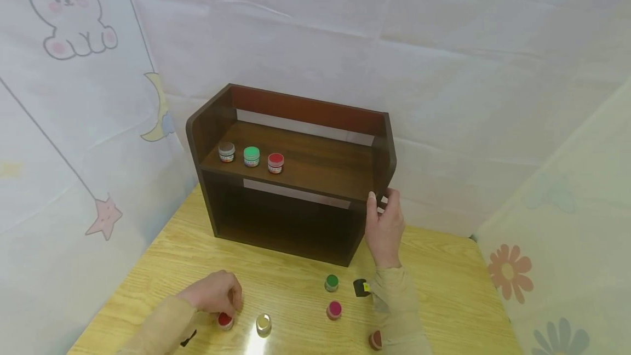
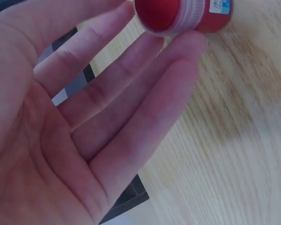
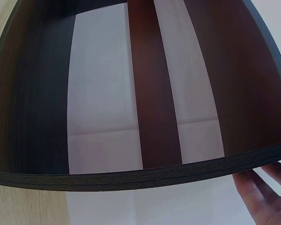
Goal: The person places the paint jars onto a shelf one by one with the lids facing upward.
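My left hand reaches down to a small red-lidded paint jar on the table. In the left wrist view the thumb and fingertips come together round this red jar, which lies at the top edge and is partly cut off. At the dark wooden shelf, my right hand grips the right side panel, thumb on the front edge and fingers behind. The right wrist view shows fingers at the outer side of that panel. On the upper board stand brown, green and red jars in a row.
Beside the left hand stands a yellow-lidded jar. Further right are a dark green jar, a magenta jar and a brownish-red jar partly behind the right sleeve. A black piece with a yellow mark lies by that sleeve. Cloth walls surround the table.
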